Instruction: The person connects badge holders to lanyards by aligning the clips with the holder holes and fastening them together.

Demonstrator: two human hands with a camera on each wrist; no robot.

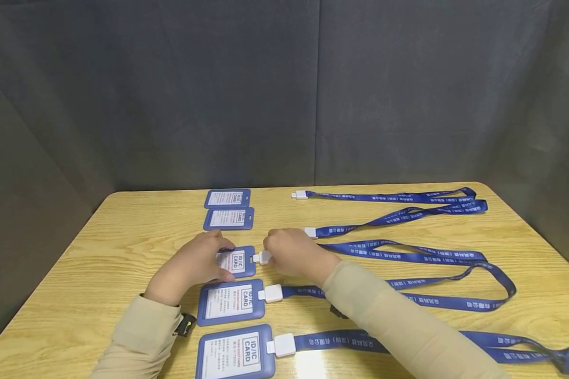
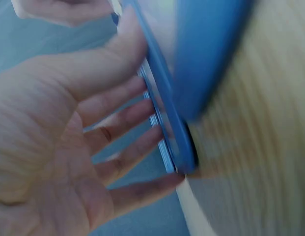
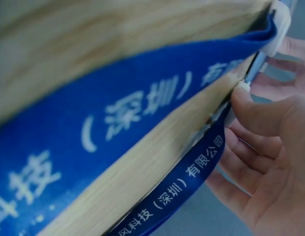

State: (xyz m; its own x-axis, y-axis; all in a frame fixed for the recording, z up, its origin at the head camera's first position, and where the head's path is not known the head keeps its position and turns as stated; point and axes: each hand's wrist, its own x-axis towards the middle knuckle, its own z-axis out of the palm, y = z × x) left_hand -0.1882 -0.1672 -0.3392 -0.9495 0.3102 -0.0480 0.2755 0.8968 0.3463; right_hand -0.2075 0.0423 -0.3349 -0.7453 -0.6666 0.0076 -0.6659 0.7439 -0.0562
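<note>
Fingers and thumb of the left hand (image 1: 192, 265) straddle the middle card holder (image 1: 238, 261), moderately parted, thumb at its near edge and fingertips at the far one, gripping it at the tabletop (image 1: 123, 226). The right hand (image 1: 297, 258) has its fingers curled in closely, pinching the white clip (image 1: 264, 257) of the middle lanyard (image 1: 408, 257). The clip's tip is at the slotted end of that card holder; whether it has passed through the slot cannot be told.

Nearer the person, the fourth card holder (image 1: 232, 304) and the nearest card holder (image 1: 234, 351) each have a clip at the slot, with blue straps running right, partly under the right forearm. Beyond the hands, the second card holder (image 1: 228, 218) and the farthest card holder (image 1: 227, 198) lie just beside each other. Well to their right stretch the second lanyard (image 1: 334, 230) and the farthest lanyard (image 1: 384, 198), clip ends leftward.
</note>
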